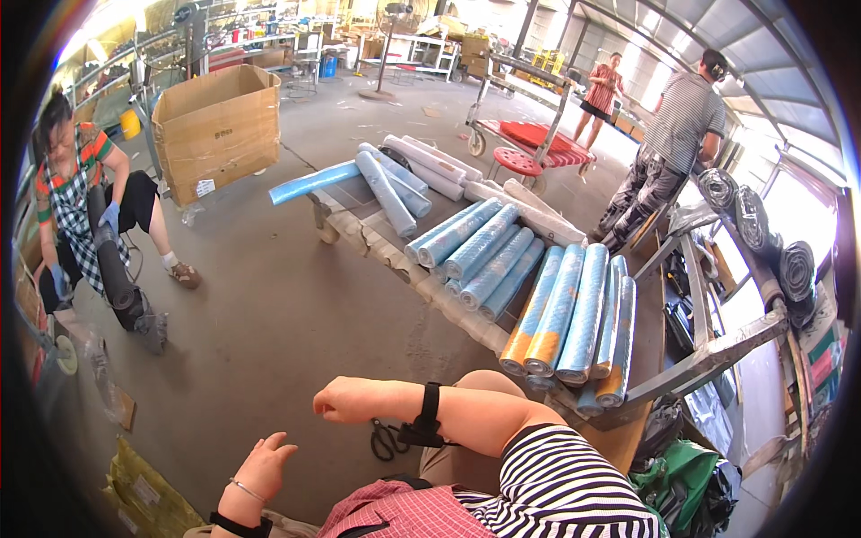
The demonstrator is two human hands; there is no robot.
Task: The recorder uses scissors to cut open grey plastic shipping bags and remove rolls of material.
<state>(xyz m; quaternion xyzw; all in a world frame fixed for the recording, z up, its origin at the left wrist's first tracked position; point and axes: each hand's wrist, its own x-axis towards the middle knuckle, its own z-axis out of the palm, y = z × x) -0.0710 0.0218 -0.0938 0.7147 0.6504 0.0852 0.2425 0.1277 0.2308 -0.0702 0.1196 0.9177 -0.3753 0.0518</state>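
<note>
Concrete workshop floor, both hands empty above it.
Right hand loosely curled, left hand open; black scissors lie just beneath the right wrist.

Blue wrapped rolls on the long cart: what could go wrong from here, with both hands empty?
1. The rolls lie loosely stacked at the cart edge, ends overhanging; a bump could send them rolling off toward the wearer's knee.
2. Black scissors lie on the floor under the right hand; they might be stepped on.
3. The left hand hovers open, holding nothing.
</note>
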